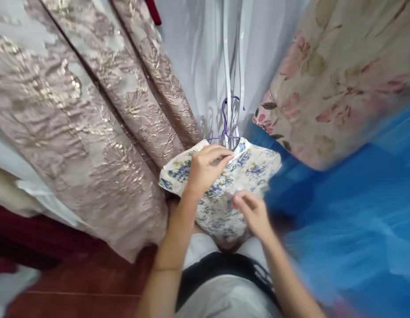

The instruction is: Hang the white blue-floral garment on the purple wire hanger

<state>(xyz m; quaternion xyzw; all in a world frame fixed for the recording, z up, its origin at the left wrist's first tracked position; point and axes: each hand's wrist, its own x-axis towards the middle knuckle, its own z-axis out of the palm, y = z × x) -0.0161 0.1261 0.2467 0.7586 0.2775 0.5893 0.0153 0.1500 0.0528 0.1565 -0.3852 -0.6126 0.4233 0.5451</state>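
Note:
A white blouse (254, 168) with a blue and yellow floral print hangs in front of me on a purple hanger (224, 115). My left hand (206, 170) is closed in a pinch at the front of the neckline, thumb and fingers meeting on the fabric's edge. Lower and to the right, my right hand (254, 212) is held before the blouse's front, its thumb and fingertips pressed together. Blur hides what, if anything, is between those fingertips. The blouse's lower part hangs down toward my legs.
Shiny pink and gold brocade fabric (125, 115) hangs on the left. Floral cream fabric (337, 84) and bright blue fabric (354, 198) hang on the right. White pipes (227, 53) run down behind the hanger, before a pale curtain (185, 53). Below is a red floor (79, 291).

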